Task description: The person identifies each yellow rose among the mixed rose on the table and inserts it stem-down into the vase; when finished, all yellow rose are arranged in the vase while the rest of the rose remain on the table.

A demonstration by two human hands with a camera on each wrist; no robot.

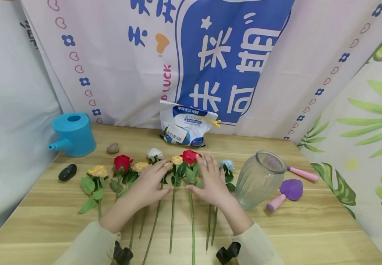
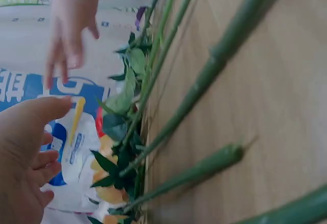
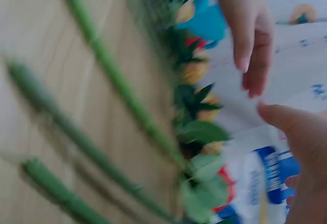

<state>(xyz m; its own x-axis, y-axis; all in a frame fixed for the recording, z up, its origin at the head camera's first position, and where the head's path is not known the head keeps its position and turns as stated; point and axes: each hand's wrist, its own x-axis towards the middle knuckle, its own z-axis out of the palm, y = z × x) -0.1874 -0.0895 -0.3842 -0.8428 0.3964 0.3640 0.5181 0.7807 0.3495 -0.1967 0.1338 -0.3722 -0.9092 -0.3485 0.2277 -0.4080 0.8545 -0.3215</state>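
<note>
The left hand (image 1: 148, 184) and right hand (image 1: 213, 184) hold nothing, fingers loosely spread above the stems (image 1: 172, 224). In the head view, a red rose (image 1: 190, 156) lies at the left's two o'clock and the right's eleven; a white rose (image 1: 154, 153) at the left's twelve; the vase (image 1: 258, 182) at the right's three.

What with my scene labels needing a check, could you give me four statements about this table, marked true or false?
1. A glossy black oval stone lies nearer the head camera than the blue plastic watering can. True.
2. The clear ribbed glass vase stands left of that watering can. False: the vase stands right of it.
3. A pink-handled purple trowel lies beside the vase. True.
4. The right hand grips a red long-stemmed rose. False: the right hand holds nothing.
</note>
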